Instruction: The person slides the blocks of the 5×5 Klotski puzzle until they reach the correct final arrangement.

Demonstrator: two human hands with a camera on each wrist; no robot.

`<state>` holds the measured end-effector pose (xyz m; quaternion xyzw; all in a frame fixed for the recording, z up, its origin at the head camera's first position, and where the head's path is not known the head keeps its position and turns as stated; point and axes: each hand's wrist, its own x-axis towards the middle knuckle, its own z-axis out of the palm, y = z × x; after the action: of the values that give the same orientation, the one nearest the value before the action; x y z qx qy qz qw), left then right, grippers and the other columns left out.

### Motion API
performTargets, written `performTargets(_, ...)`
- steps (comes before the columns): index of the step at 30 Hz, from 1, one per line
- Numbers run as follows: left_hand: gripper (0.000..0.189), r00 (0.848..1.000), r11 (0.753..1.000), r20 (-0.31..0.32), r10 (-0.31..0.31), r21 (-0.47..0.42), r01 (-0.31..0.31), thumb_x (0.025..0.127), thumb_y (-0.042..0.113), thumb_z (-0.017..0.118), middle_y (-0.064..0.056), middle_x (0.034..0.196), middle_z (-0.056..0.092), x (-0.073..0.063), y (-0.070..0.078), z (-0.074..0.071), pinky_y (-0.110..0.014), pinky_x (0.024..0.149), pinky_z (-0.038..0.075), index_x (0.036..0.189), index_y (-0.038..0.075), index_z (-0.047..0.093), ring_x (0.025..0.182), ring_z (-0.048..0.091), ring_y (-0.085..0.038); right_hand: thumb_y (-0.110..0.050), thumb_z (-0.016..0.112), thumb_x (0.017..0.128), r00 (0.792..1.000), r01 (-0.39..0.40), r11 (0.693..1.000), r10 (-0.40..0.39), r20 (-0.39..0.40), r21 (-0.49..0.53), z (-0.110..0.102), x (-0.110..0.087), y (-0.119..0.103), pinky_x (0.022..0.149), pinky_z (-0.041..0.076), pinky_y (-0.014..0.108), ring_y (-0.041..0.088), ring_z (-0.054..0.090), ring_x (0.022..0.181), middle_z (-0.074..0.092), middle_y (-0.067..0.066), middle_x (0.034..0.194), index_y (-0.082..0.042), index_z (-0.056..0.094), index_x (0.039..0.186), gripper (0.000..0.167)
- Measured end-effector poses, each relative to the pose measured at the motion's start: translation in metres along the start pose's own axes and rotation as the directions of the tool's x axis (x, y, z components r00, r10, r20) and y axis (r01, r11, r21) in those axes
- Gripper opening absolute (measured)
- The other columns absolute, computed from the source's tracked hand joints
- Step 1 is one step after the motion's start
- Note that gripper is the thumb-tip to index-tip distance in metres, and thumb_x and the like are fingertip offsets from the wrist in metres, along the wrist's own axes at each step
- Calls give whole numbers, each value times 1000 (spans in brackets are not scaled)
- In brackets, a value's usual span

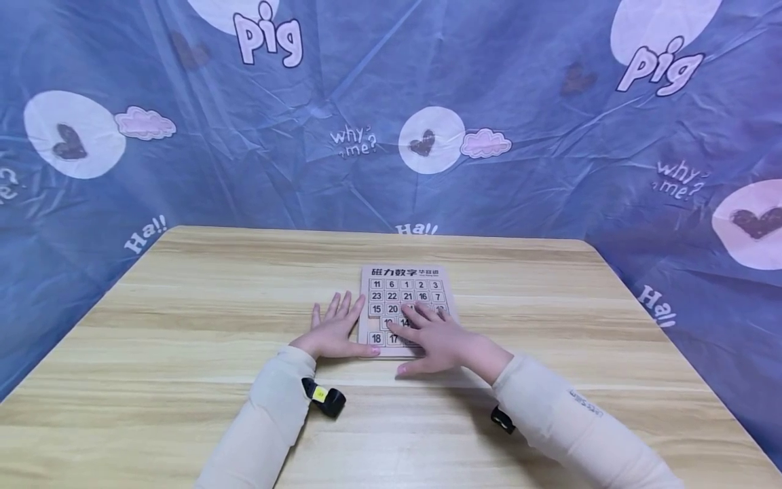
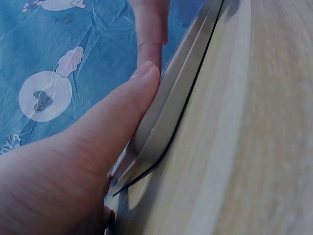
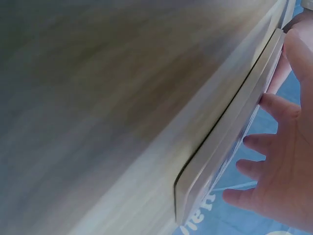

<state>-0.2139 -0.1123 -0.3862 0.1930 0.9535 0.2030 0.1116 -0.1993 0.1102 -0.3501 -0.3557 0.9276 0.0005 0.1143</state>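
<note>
A number sliding puzzle [image 1: 403,272] lies flat on the table, its numbered square tiles set in a pale frame with dark lettering along the top. My left hand [image 1: 332,335] is at its left side with fingers spread, the thumb [image 2: 132,98] resting on the near left corner of the frame. Over the lower right tiles is my right hand [image 1: 441,338], fingers extended, one fingertip at a tile [image 1: 385,323] in the fourth row. A bare gap [image 1: 373,324] shows left of that tile. The right hand hides several tiles.
The wood-grain table [image 1: 201,326] extends around the puzzle on all sides. Behind and beside it hangs a blue printed cloth [image 1: 366,75]. A black wrist camera [image 1: 330,402] sits on the left sleeve, another [image 1: 503,420] under the right sleeve.
</note>
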Motion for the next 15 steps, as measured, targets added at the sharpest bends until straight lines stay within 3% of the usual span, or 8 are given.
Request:
performTargets(10, 108, 1000, 1000, -8, 2, -5, -2, 62, 72, 51, -14, 141, -5, 2, 0, 1, -54, 93, -14, 140, 15, 4, 126, -12, -29, -66, 45, 73, 1000, 7, 1000, -7, -25, -16, -1, -6, 5, 92, 12, 61, 38, 7, 125, 13, 15, 141, -26, 29, 136, 76)
performTargets(15, 108, 1000, 1000, -3, -1, -7, 1, 62, 72, 51, -14, 141, -6, 1, 0, 1, -54, 93, -14, 140, 15, 4, 126, -13, -29, -66, 43, 74, 997, 66, 998, -67, -38, -4, -1, -8, -4, 93, 10, 60, 37, 5, 126, 10, 14, 142, -25, 25, 137, 78)
